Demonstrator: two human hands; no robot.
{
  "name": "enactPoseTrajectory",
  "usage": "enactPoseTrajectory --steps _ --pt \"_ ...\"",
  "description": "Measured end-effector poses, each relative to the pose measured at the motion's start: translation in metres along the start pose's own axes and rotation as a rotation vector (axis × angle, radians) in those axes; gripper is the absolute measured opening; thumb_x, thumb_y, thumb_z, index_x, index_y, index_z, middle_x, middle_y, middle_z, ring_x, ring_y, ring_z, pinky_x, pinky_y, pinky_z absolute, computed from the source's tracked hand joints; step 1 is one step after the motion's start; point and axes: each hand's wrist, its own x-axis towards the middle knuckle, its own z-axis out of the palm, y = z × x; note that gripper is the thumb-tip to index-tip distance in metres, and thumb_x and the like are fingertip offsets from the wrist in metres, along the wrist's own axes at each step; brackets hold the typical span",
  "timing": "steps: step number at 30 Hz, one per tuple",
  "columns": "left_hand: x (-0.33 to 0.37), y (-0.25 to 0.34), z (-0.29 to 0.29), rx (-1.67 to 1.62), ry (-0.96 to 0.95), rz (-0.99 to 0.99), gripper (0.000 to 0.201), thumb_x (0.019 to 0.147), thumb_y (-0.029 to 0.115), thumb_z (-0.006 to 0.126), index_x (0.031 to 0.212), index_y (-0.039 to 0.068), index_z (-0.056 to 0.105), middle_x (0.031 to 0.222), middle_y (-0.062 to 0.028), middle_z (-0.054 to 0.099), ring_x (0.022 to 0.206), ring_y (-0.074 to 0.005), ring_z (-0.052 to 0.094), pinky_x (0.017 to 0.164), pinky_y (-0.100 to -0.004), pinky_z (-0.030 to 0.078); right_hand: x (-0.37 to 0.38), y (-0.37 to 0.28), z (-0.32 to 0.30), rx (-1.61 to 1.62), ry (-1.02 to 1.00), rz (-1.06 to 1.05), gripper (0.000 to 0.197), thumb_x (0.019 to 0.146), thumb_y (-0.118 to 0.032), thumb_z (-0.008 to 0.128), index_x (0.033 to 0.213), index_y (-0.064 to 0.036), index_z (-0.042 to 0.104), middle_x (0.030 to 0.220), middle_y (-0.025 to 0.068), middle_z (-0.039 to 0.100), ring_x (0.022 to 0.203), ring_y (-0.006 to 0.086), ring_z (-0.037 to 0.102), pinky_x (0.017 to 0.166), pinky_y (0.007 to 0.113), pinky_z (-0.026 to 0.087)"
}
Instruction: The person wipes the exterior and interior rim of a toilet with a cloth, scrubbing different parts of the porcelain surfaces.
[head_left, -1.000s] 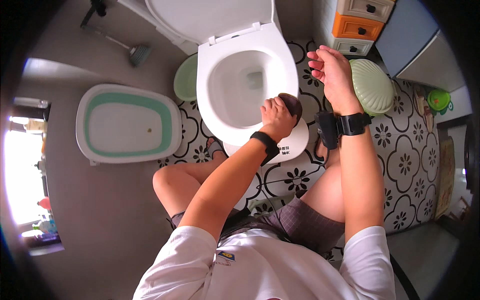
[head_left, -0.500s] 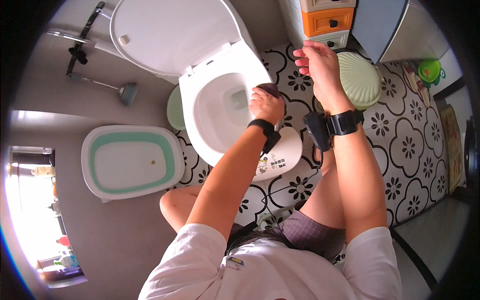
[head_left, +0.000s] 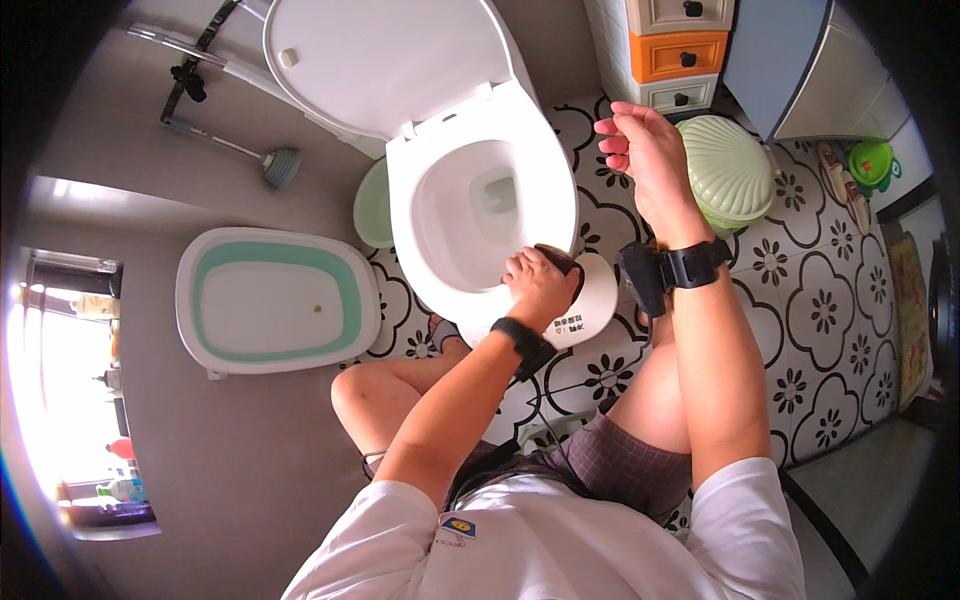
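I squat in front of a white toilet [head_left: 545, 170] with its lid [head_left: 390, 60] up. My left hand [head_left: 535, 285] presses a dark brown cloth [head_left: 567, 262] onto the front right part of the seat rim. It wears a black wrist band. My right hand [head_left: 640, 150] is raised above the floor to the right of the bowl, fingers loosely bent, with nothing in it. A black strap with a small device sits on that wrist. My bare knees are below the bowl.
A white and teal tub [head_left: 275, 300] lies on the left. A plunger [head_left: 280, 165] leans by the wall, and a pale green basin [head_left: 372, 205] stands beside the toilet. A green domed cover [head_left: 725, 170] and small drawers [head_left: 680, 55] are at the right, on patterned tiles [head_left: 830, 310].
My left hand has slid with the cloth along the right side of the rim back toward its front. My right hand stays raised. The view has shifted.
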Motion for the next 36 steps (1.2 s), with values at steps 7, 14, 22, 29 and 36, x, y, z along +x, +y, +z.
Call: enactPoseTrajectory --steps 7,14,22,29,36 --pt "0.145 -0.004 0.070 0.051 0.138 -0.043 0.048 0.085 0.039 0.055 0.101 -0.006 0.052 0.104 -0.0214 0.056 0.099 -0.0356 0.052 0.084 -0.0425 0.044 0.007 -0.008 0.004 0.112 0.045 -0.029 0.020 0.090 -0.011 0.055 0.107 -0.0014 0.057 0.087 0.0088 0.068 0.066 0.0119 0.061 0.057 0.024 0.048" --pt "0.232 0.038 -0.009 -0.484 -0.137 -0.424 0.085 0.081 0.055 0.060 0.127 -0.013 0.040 0.125 -0.0208 0.052 0.116 -0.0306 0.052 0.099 -0.0351 0.040 0.014 -0.009 -0.014 0.092 0.095 -0.051 0.018 0.091 -0.011 0.054 0.105 -0.0014 0.058 0.086 0.0076 0.066 0.066 0.0107 0.059 0.057 0.023 0.047" --pt "0.249 0.025 -0.094 -0.362 -0.253 -0.500 0.077 0.084 0.062 0.054 0.124 -0.004 0.054 0.123 -0.0135 0.060 0.118 -0.0213 0.055 0.100 -0.0294 0.040 0.019 -0.013 0.002 0.113 0.086 -0.053 0.016 0.092 -0.015 0.056 0.099 -0.0018 0.060 0.083 0.0063 0.066 0.064 0.0097 0.059 0.057 0.022 0.047" --pt "0.174 0.040 -0.030 -0.040 0.124 -0.294 0.079 0.079 0.054 0.058 0.116 -0.015 0.049 0.119 -0.0252 0.052 0.113 -0.0377 0.051 0.096 -0.0404 0.042 0.024 -0.016 0.007 0.110 0.064 -0.075 0.015 0.092 -0.013 0.055 0.100 -0.0014 0.061 0.082 0.0076 0.067 0.065 0.0104 0.060 0.055 0.023 0.047" --pt "0.045 0.013 -0.004 -0.122 0.041 0.097 0.060 0.077 0.041 0.065 0.108 -0.008 0.049 0.108 -0.0201 0.051 0.102 -0.0334 0.051 0.088 -0.0405 0.044 0.018 -0.004 0.007 0.052 0.087 -0.081 0.015 0.092 -0.014 0.055 0.101 -0.0027 0.061 0.084 0.0074 0.067 0.065 0.0107 0.060 0.056 0.024 0.047"
